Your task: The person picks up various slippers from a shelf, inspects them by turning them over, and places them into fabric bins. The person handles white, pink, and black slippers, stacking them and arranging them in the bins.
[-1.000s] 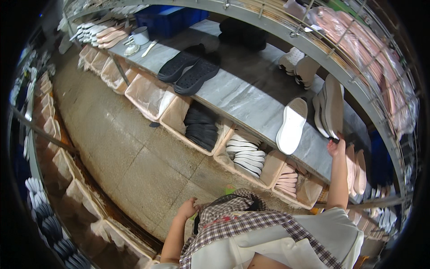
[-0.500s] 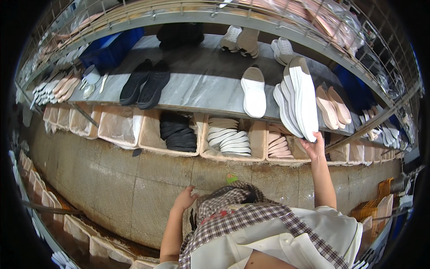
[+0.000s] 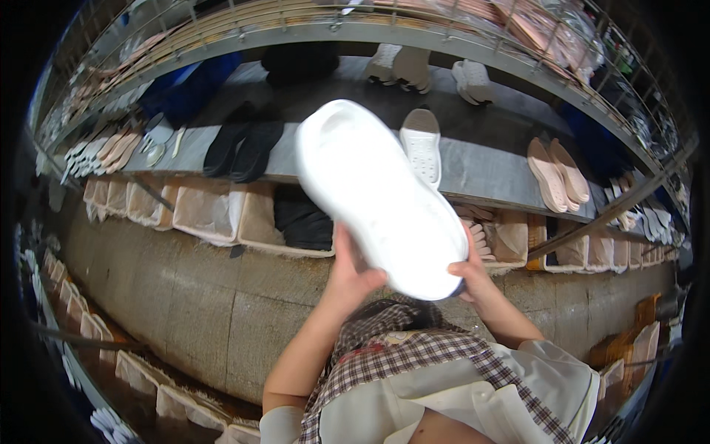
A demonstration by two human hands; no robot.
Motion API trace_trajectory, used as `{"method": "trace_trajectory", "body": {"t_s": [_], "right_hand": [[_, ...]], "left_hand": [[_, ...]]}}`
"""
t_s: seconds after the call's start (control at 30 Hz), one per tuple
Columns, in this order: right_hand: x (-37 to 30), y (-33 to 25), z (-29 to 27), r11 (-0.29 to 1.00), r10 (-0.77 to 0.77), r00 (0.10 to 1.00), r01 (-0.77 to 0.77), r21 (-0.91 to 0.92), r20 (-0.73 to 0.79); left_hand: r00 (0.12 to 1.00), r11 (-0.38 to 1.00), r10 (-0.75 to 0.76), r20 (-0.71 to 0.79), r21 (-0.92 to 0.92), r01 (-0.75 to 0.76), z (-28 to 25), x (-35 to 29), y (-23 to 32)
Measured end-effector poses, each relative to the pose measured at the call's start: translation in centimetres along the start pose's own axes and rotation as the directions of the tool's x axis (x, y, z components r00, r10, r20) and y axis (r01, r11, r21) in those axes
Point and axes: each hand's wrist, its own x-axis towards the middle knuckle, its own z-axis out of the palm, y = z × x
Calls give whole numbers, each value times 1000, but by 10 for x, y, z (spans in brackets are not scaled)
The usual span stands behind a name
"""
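Head view: white sole (image 3: 384,200) is held up over the bench's front edge (image 3: 488,198) by both hands, long axis slanted upper left to lower right; near end is gripped by the right hand (image 3: 477,277), left side by the left hand (image 3: 347,270); underside is hidden, top detail washed out by glare, dark patch (image 3: 452,290) by the right hand can't be identified

left hand (image 3: 349,278) and right hand (image 3: 478,283) gripped a chunky white sole (image 3: 381,203), black pair (image 3: 253,154) sat on the grey shelf (image 3: 489,166)
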Motion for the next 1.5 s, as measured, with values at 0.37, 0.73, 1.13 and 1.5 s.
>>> {"method": "trace_trajectory", "body": {"t_s": [0.37,0.73,1.13,1.5], "right_hand": [[58,39,58,715,-415,657,663,-220,629],[77,8,119,967,249,717,-222,-125,651],[72,39,129,925,337,660,-366,-103,671],[63,60,143,760,591,596,-637,-129,544]], "left_hand": [[961,820,185,-204,-507,-266,-72,-26,13],[951,792,264,-161,-526,-309,-109,-75,-2],[938,786,273,-212,-514,-345,-116,-92,-22],[772,951,70,-632,-191,-242,-95,-95,5]]}}
